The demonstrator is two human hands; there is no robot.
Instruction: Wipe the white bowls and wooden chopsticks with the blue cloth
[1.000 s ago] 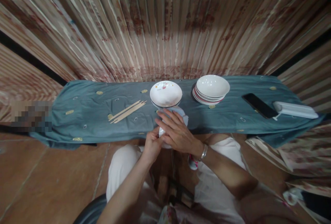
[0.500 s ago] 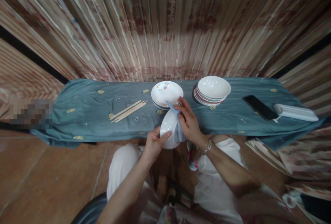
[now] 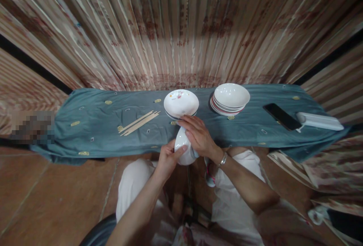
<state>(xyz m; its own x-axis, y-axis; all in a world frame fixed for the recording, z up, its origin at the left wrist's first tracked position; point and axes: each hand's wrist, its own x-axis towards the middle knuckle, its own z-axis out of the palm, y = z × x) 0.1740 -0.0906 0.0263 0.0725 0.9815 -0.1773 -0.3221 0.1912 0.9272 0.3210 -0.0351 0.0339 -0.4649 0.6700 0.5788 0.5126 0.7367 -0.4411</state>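
Note:
My left hand [image 3: 169, 158] grips a white bowl [image 3: 180, 141] by its near left rim, thumb on the surface. The bowl is tilted above my lap, at the front edge of the table. My right hand [image 3: 200, 137] lies over the bowl's right side, pressing a light blue cloth [image 3: 195, 153] against it; most of the cloth is hidden under the palm. Just beyond my right fingertips stands a short stack of white dishes, the top dish [image 3: 181, 103] printed with small flowers. A taller stack of white bowls [image 3: 231, 95], some with red rims, is to the right of it.
Several pale wooden chopsticks [image 3: 140, 123] lie on the green tablecloth [image 3: 93, 119] at left. A black phone [image 3: 282, 116] and a white oblong device [image 3: 320, 121] lie at right. A patterned curtain [image 3: 170, 30] hangs behind the table.
My right hand has shifted left and flattened over the bowl, covering cloth that showed before. My left hand keeps its hold on the bowl. The view has moved slightly.

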